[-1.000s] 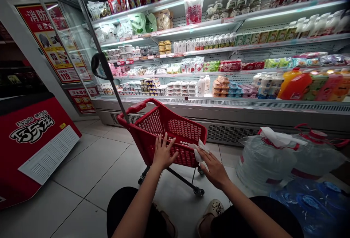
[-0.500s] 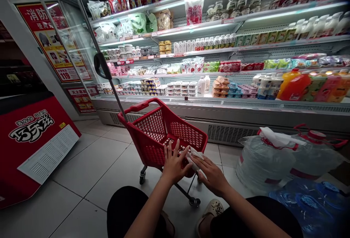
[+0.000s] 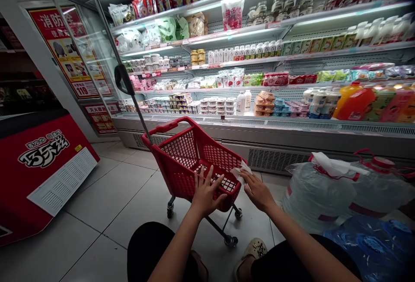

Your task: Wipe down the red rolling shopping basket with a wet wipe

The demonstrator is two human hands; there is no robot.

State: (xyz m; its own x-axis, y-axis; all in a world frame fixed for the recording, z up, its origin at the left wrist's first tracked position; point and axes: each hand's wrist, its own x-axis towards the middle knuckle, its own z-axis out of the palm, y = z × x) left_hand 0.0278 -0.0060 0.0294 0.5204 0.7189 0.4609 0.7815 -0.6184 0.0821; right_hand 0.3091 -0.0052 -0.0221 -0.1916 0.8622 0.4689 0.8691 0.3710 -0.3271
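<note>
A red plastic shopping cart (image 3: 177, 178) on grey legs with casters stands in front of me, its basket showing nothing inside. My left hand (image 3: 207, 193) lies with fingers spread against the cart's near side, by the rim. A crumpled white tissue (image 3: 241, 170) is under the fingers of my right hand (image 3: 257, 191), pressed to the rim at the cart's right corner. Those fingers are close together over the tissue.
Behind the cart runs a lit refrigerated shelf (image 3: 223, 120) stocked with dairy and drinks. A red freezer (image 3: 48, 178) stands at left. Large water bottles (image 3: 319, 195) in plastic wrap and blue-capped bottles (image 3: 366, 247) are on the floor at right.
My right hand has slid the tissue right and away from me along the rim, from near the left hand to the corner. The left hand stays in place, and the view has shifted slightly.
</note>
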